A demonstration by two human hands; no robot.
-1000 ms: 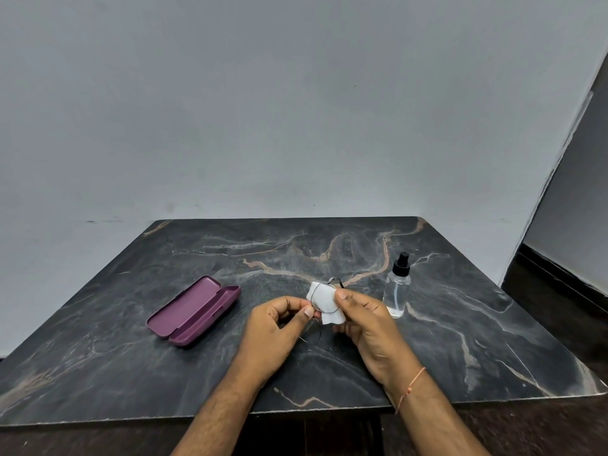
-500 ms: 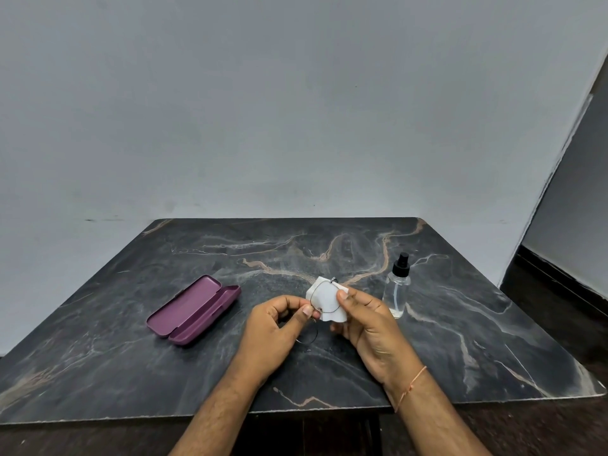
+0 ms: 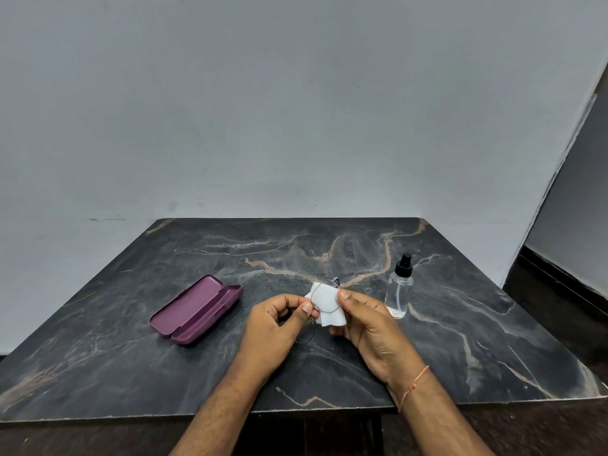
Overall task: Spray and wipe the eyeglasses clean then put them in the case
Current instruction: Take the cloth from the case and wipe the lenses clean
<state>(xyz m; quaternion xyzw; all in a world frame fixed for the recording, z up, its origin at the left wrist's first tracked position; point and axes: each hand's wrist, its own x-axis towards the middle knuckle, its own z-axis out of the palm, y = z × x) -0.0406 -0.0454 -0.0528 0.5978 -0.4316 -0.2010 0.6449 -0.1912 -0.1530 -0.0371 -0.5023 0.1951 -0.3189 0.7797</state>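
Observation:
I hold thin wire-rimmed eyeglasses (image 3: 315, 296) above the middle of the dark marble table (image 3: 131, 366). My left hand (image 3: 274, 327) pinches the frame at its left side. My right hand (image 3: 368, 327) presses a small white cloth (image 3: 327, 302) around one lens, thumb on top. Much of the frame is hidden by cloth and fingers. The purple glasses case (image 3: 197, 307) lies open on the table, left of my hands. A clear spray bottle (image 3: 399, 289) with a black nozzle stands upright just right of my right hand.
The table's near edge runs just below my forearms. A pale wall rises behind the table's far edge. Dark floor and a wall corner show to the right of the table.
The cloth has shifted slightly over the lens under my right thumb. Both hands stay in nearly the same place. Case and bottle have not moved.

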